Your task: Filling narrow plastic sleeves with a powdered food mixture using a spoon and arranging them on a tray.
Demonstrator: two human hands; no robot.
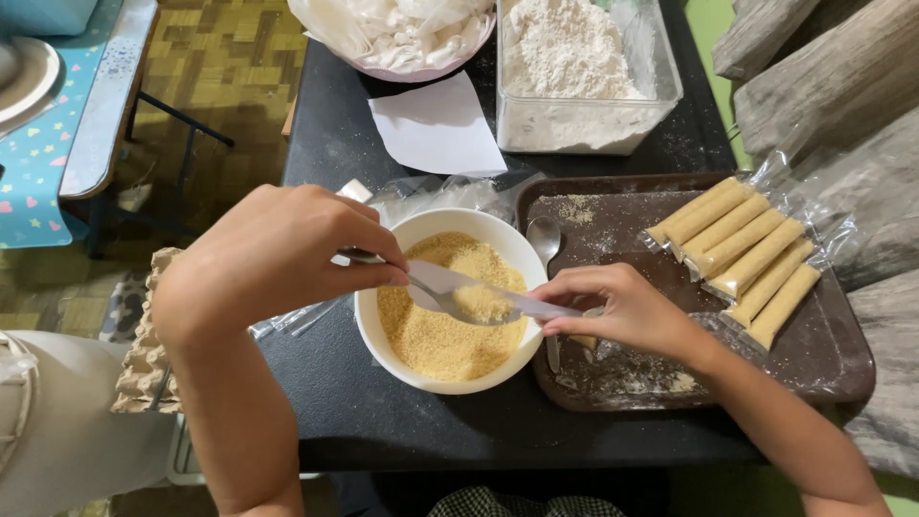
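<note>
My left hand (pixel 278 254) pinches a spoon (pixel 450 292) closed-fingered, its long axis running rightward over the bowl of crumbs (pixel 445 302) directly beneath, while my right hand (pixel 617 306), fingertips closed on a crumbed piece, meets the spoon's tip.

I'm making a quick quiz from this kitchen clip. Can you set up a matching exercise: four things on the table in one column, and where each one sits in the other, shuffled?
Things:
1. white bowl of crumbs
2. wrapped sticks
3. clear tub of flour
4. white paper sheet

Places:
A. far side of the table, right of the paper
B. on the brown tray, right side
C. under both hands, left of the tray
D. flat on the black table, behind the bowl

Pairs: 1-C, 2-B, 3-A, 4-D
</note>
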